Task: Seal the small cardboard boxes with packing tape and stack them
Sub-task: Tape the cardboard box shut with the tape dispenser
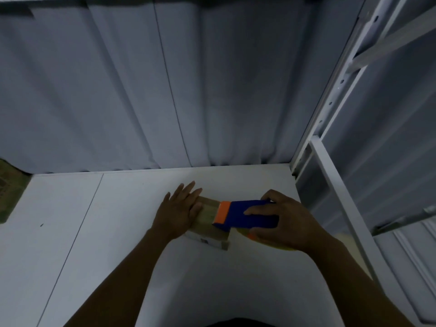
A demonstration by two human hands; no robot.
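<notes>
Two forearms [132,267] reach across the white table [94,232]. The left hand [181,208] presses flat, fingers straight, on the small cardboard box [207,223] toward the table's right rear. The right hand [278,223] grips a blue-and-orange tape dispenser [247,214] on the box's top.

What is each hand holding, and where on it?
The right hand grips the tape dispenser round its blue body. The left hand holds nothing; it presses flat on the cardboard box.
</notes>
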